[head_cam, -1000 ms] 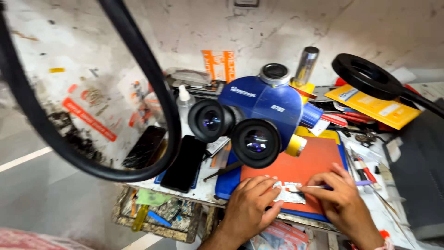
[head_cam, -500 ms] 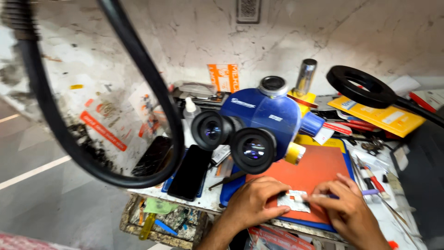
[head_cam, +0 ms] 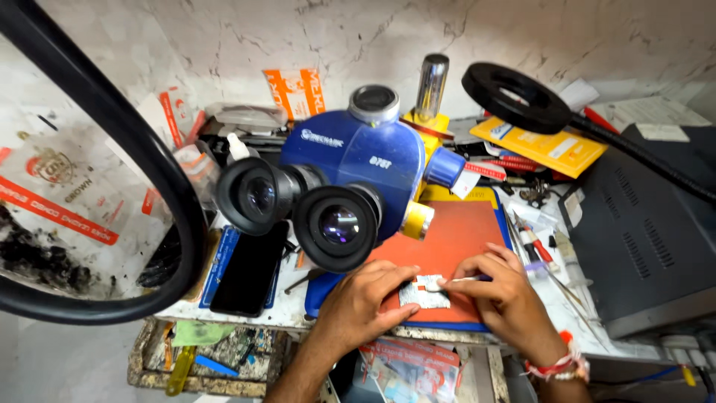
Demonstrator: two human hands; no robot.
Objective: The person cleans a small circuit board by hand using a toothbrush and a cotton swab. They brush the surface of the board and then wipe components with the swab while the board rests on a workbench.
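Small circuit board [head_cam: 424, 292] on the orange mat [head_cam: 455, 246], pinned under left hand [head_cam: 365, 302], thin tool [head_cam: 466, 280] pinched in right hand [head_cam: 507, 295]

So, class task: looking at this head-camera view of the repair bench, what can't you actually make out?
- Small silver part: too small to identify; left hand covers its edge.
- Thin tool tip in right hand: too fine to tell.
- Orange mat: rear hidden behind blue microscope.
- Black hoop: cut off by the left edge.

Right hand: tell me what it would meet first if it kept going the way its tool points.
The right hand points its thin tool leftward; the tip already sits at the small board, with the left hand just beyond.
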